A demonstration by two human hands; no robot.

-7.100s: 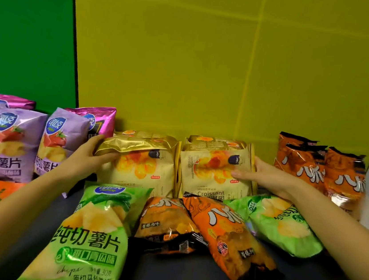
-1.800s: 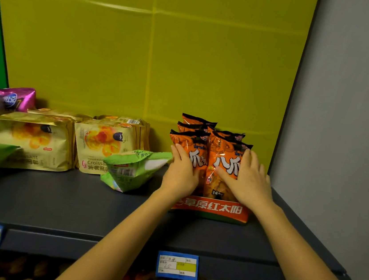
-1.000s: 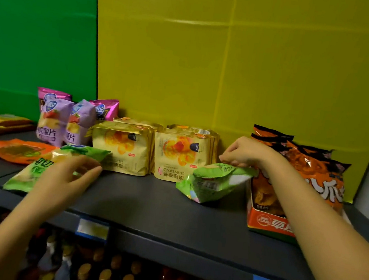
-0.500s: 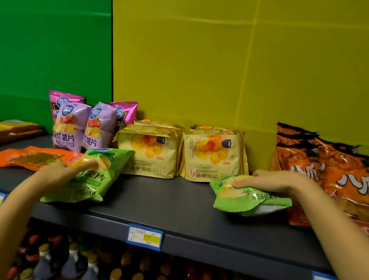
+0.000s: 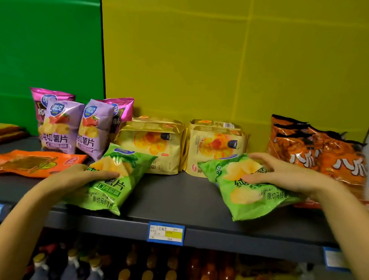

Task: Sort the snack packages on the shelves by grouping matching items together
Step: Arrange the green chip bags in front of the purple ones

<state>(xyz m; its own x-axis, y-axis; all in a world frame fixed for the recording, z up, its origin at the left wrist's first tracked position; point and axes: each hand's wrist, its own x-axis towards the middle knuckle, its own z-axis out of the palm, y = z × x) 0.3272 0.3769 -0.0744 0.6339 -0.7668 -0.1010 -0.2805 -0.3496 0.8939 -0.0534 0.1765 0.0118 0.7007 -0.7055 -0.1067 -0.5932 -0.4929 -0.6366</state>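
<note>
Now each hand has hold of a chip bag. The left hand (image 5: 81, 177) curls thumb and fingers round the left green bag (image 5: 112, 191) at the front edge of the shelf (image 5: 176, 197). The right hand (image 5: 286, 175) clutches the right green bag (image 5: 246, 198) from above, tilted, just in front of the croissant packs (image 5: 152, 145). Purple chip bags (image 5: 62, 124) stand behind on the left, orange bags (image 5: 316, 153) on the right.

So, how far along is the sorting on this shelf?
Looks done: the purple chip bags, croissant packs and orange bags each stand grouped at the back. In hand: the left hand grips the left green bag, the right hand the right green bag, apart. Left: bringing those two together; the flat orange packet may need a place too.
</note>
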